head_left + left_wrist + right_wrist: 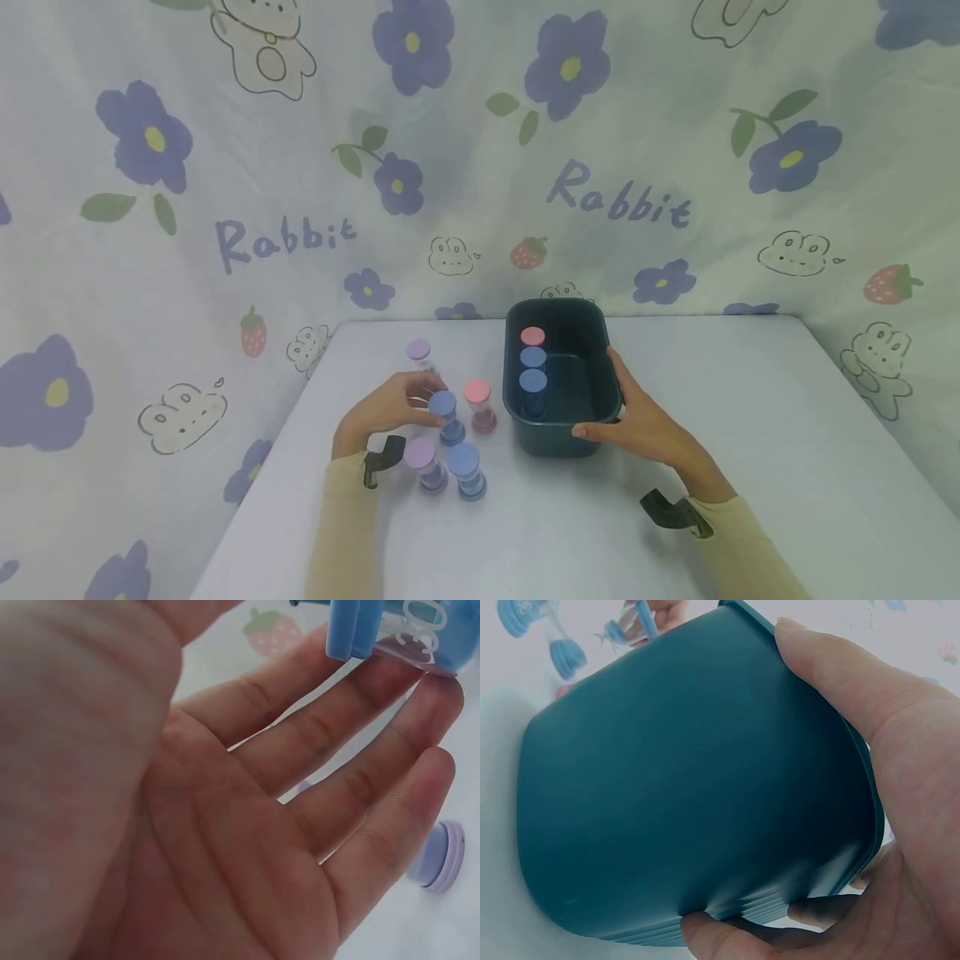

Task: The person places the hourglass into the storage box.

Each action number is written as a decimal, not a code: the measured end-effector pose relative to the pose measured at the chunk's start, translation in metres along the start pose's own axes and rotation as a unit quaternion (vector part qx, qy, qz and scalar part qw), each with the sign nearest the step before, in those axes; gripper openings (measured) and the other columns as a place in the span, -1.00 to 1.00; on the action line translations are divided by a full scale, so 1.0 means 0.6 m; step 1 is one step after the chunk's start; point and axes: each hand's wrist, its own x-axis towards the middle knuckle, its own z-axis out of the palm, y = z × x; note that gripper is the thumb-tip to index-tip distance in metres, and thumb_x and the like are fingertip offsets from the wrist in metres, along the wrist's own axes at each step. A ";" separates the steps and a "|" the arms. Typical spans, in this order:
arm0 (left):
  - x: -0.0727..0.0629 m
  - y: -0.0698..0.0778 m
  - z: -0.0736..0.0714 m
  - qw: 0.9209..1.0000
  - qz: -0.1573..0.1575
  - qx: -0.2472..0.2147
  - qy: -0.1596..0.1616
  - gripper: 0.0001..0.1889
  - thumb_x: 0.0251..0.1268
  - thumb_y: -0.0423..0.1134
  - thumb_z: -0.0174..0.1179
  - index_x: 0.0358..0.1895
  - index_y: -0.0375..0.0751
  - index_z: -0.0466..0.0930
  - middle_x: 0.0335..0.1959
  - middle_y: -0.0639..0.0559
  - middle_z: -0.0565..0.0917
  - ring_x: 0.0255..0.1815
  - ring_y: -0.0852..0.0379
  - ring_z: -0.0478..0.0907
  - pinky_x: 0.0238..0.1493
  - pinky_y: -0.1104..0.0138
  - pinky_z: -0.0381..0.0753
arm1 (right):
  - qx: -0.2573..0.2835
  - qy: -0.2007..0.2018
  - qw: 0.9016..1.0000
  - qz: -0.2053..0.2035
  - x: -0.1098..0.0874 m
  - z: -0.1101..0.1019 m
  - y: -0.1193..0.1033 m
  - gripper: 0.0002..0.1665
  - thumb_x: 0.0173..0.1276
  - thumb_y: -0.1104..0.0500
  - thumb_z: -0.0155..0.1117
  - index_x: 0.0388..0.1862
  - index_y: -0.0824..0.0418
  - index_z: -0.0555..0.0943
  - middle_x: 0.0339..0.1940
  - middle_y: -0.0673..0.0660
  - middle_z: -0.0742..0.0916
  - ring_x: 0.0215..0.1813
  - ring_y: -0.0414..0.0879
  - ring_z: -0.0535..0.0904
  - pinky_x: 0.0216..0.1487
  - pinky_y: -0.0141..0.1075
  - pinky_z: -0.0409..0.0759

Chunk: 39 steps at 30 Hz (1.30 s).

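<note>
My left hand [393, 406] pinches a blue-capped sand timer [444, 408] between thumb and fingertips. In the left wrist view that blue timer [450, 630] sits at the fingertips, partly out of frame. My right hand [637, 421] grips the near right corner of a dark teal bin [558, 440], thumb along its rim and fingers down the side. Inside the bin, along its left wall, stand a pink-capped timer [532, 337] and two blue-capped ones, the nearer blue timer [533, 383] showing most.
Around my left hand stand a purple-capped timer [419, 350] behind, a pink-capped timer [478, 398] to the right, and a purple timer [423, 458] and a blue timer [466, 467] in front. A printed curtain [465, 167] hangs behind the white table [555, 533].
</note>
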 end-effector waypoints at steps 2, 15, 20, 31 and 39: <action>0.001 0.000 0.000 1.000 -0.001 -0.002 0.003 -0.51 0.03 -0.02 0.59 0.06 0.05 0.67 0.09 0.09 0.73 0.22 -0.03 0.66 0.34 -0.03 0.63 | 0.002 0.000 1.000 -0.002 0.001 0.000 0.001 0.57 0.09 -0.32 0.57 0.73 -0.09 -0.35 0.77 0.24 -0.02 0.67 0.44 0.05 0.42 0.48 0.32; -0.006 0.007 -0.008 0.998 0.031 -0.031 0.047 -0.46 0.08 -0.10 0.58 0.16 -0.08 0.67 0.06 0.00 0.77 0.15 0.01 0.69 0.30 0.03 0.66 | 0.004 -0.002 1.000 -0.007 -0.002 0.000 -0.007 0.58 0.09 -0.31 0.57 0.73 -0.04 -0.35 0.76 0.29 -0.03 0.67 0.47 0.02 0.41 0.48 0.32; -0.011 0.018 -0.016 0.994 0.054 -0.053 0.080 -0.49 0.10 -0.14 0.56 0.15 -0.10 0.68 0.09 -0.04 0.76 0.12 0.00 0.69 0.25 0.10 0.70 | 0.002 -0.001 1.000 0.000 -0.002 0.000 -0.008 0.58 0.08 -0.32 0.57 0.73 -0.08 -0.36 0.76 0.27 -0.02 0.67 0.47 0.02 0.40 0.47 0.34; -0.028 0.049 -0.026 0.981 0.087 -0.094 0.144 -0.45 0.18 -0.24 0.51 0.27 -0.20 0.62 0.20 -0.12 0.71 0.12 0.00 0.68 0.22 0.31 0.69 | 0.003 0.002 1.000 0.007 -0.002 0.001 -0.005 0.59 0.08 -0.31 0.59 0.73 -0.09 -0.37 0.76 0.27 -0.03 0.68 0.48 0.00 0.41 0.46 0.33; -0.031 0.076 -0.024 0.966 0.137 -0.121 0.181 -0.50 0.19 -0.38 0.46 0.24 -0.26 0.63 0.08 -0.04 0.73 0.08 0.30 0.65 0.19 0.40 0.69 | 0.002 0.004 1.000 0.004 -0.002 0.001 -0.005 0.59 0.07 -0.31 0.59 0.73 -0.08 -0.36 0.76 0.27 -0.02 0.68 0.47 0.00 0.41 0.46 0.33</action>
